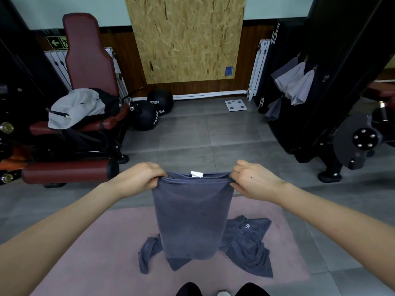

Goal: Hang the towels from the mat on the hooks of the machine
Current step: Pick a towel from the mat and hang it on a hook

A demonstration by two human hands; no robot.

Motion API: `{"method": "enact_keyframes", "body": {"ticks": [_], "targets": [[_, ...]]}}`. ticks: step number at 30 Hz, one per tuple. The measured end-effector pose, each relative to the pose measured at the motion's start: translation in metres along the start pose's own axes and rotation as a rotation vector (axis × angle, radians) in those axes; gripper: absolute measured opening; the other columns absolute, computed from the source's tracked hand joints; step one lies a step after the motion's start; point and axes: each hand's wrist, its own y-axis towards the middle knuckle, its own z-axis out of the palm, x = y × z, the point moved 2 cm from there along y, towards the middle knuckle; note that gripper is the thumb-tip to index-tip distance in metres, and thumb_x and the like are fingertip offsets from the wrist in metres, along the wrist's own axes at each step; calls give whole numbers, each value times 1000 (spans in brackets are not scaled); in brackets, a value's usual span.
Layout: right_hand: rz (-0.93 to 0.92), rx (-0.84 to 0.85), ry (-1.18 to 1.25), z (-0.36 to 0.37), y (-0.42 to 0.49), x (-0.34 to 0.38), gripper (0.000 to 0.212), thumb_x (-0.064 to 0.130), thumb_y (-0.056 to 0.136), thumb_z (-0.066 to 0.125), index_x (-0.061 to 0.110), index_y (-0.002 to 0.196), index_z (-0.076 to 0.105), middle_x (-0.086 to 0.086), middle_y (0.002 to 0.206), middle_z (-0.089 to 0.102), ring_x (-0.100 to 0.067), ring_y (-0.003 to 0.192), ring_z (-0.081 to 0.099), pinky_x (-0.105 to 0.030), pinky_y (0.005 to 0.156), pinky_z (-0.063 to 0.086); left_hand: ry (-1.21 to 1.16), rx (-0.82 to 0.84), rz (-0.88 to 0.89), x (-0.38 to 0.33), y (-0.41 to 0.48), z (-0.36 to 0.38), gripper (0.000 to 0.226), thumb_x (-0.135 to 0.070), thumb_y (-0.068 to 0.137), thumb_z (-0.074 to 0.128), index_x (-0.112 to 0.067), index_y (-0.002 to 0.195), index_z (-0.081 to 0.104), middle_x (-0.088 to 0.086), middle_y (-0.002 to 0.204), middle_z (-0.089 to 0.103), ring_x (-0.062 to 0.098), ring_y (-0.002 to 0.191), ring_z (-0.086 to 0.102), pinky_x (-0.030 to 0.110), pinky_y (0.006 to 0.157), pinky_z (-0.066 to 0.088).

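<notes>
Pale pink floor mat [96, 242] under crumpled slate-blue terry towels [245, 242], another slate-blue towel [192, 214] hanging flat above them, white tag [196, 174] at its top hem, left hand [141, 180] and right hand [254, 180] each pinching 1 top corner, grey towels [295, 84] hung on black machine [333, 60] beyond

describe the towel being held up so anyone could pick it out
Find the pink mat on the floor. Above it the left hand and right hand grip the top edge of a dark grey towel. Unlike the crumpled towels on the mat, it hangs flat with a white tag.
</notes>
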Motion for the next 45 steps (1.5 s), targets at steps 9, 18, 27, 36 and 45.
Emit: {"method": "enact_keyframes", "body": {"ticks": [9, 18, 27, 36, 45], "targets": [[315, -112, 236, -2, 5, -1, 41, 26, 68, 79, 18, 55, 41, -5, 54, 53, -27, 57, 53, -29, 51, 40, -80, -49, -36, -7, -8, 7, 24, 0, 79, 56, -12, 97, 67, -2, 93, 67, 9, 83, 57, 21, 77, 43], [804, -255, 1041, 4, 4, -20, 37, 16, 77, 74, 24, 106, 54, -2, 76, 59, -11, 71, 52, -17, 75, 43, -411, -115, -452, -12, 15, -1, 36, 0, 80, 53, -20, 110, 50, -6, 78, 60, 7, 67, 52, 23, 71, 44], [800, -402, 1445, -20, 12, -31, 29, 12, 74, 77, 25, 98, 67, -11, 84, 53, -20, 81, 48, -28, 79, 40, -1227, -25, -567, -27, 28, -19, 10, -12, 51, 46, -6, 59, 46, 2, 57, 44, 16, 57, 39, 29, 53, 26], [666, -472, 1452, -57, 15, -51, 53, 48, 55, 83, 28, 102, 68, -12, 87, 57, -16, 84, 53, -26, 83, 43, -1368, 125, -324, -39, 34, -45, 46, -34, 47, 92, -14, 75, 62, 1, 79, 65, 11, 72, 64, 20, 60, 50], [672, 13, 1676, 38, 6, -15, 52, 20, 56, 81, -1, 102, 69, -11, 104, 71, -17, 96, 65, -29, 90, 44, -1450, 58, -235, -38, 59, -88, 47, -29, 48, 91, -18, 66, 49, 0, 74, 55, 9, 68, 58, 20, 58, 46]]}}
